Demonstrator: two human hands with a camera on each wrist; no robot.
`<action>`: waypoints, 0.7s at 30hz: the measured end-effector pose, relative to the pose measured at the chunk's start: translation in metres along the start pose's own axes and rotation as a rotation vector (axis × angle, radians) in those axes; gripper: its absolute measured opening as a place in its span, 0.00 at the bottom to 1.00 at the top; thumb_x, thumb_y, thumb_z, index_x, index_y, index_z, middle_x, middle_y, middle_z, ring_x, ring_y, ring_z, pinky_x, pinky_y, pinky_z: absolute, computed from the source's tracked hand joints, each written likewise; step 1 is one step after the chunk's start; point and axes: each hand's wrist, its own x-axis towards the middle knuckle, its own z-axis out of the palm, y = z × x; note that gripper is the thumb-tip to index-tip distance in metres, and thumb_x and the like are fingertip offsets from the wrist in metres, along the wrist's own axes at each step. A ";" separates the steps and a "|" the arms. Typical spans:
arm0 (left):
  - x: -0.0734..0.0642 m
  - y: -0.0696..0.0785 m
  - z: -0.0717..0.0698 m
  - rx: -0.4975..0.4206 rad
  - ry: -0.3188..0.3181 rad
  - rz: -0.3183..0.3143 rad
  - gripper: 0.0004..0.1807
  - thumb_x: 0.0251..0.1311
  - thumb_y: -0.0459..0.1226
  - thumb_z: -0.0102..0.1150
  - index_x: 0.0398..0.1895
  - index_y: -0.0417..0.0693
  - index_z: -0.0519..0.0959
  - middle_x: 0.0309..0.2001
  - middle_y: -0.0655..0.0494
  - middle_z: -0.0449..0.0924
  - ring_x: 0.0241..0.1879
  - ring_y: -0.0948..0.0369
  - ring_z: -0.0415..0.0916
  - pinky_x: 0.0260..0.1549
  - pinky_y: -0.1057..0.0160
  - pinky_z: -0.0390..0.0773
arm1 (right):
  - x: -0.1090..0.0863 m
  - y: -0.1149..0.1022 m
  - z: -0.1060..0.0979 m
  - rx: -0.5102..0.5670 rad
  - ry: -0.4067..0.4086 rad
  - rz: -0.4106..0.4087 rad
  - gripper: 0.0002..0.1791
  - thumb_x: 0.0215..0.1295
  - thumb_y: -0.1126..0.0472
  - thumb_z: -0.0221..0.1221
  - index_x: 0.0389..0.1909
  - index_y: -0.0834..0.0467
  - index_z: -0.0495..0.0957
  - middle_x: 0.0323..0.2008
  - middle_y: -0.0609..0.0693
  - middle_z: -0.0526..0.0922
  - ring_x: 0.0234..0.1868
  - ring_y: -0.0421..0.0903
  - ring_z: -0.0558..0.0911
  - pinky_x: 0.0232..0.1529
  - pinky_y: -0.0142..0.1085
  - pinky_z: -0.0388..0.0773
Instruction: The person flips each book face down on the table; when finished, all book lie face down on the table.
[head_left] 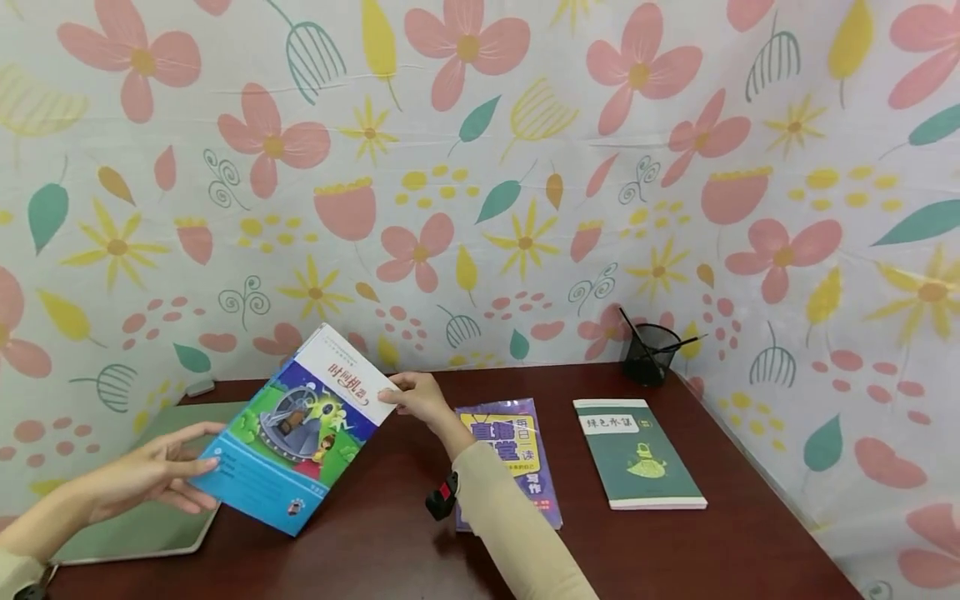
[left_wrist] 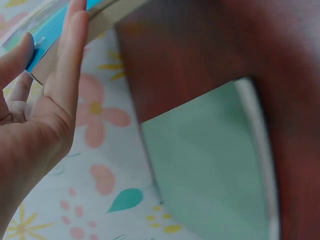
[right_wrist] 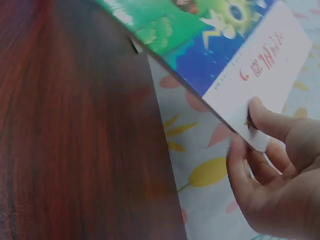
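Observation:
A picture-covered book (head_left: 300, 433) with a white top band and a blue lower band is held up tilted above the table. My left hand (head_left: 153, 471) pinches its lower left corner, thumb on the front cover and fingers behind. At the upper right corner my right hand (head_left: 422, 400) grips it, thumb over the white band. The right wrist view shows that thumb on the cover of the book (right_wrist: 215, 55), with the fingers underneath. In the left wrist view only a blue edge of the book (left_wrist: 52, 42) shows between thumb and fingers.
A green board-like thing with a pale rim (head_left: 142, 529) lies at the left. A purple book (head_left: 543, 483) lies partly under my right forearm. Farther right are a green notebook (head_left: 637, 462) and a black mesh pen holder (head_left: 647, 367). A flowered sheet (head_left: 480, 167) hangs behind the table.

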 end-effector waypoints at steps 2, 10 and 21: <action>-0.002 0.004 -0.004 0.039 0.015 0.009 0.20 0.77 0.39 0.38 0.58 0.83 0.59 0.66 0.18 0.55 0.47 0.45 0.84 0.48 0.46 0.82 | -0.001 -0.001 0.002 -0.055 0.032 -0.037 0.15 0.57 0.58 0.69 0.45 0.59 0.85 0.37 0.55 0.86 0.28 0.42 0.78 0.30 0.33 0.80; 0.005 0.008 -0.008 0.132 0.095 -0.032 0.37 0.76 0.41 0.41 0.75 0.33 0.35 0.61 0.40 0.73 0.40 0.51 0.86 0.34 0.56 0.84 | -0.007 -0.011 -0.001 -0.088 0.133 -0.036 0.17 0.54 0.54 0.72 0.44 0.54 0.87 0.37 0.52 0.89 0.35 0.62 0.84 0.25 0.30 0.73; 0.010 0.012 -0.005 0.148 0.200 -0.024 0.37 0.76 0.44 0.42 0.79 0.48 0.38 0.70 0.22 0.51 0.46 0.54 0.85 0.44 0.53 0.84 | -0.007 -0.033 -0.008 0.161 0.124 -0.052 0.15 0.58 0.61 0.68 0.44 0.63 0.85 0.37 0.59 0.88 0.19 0.37 0.81 0.32 0.39 0.86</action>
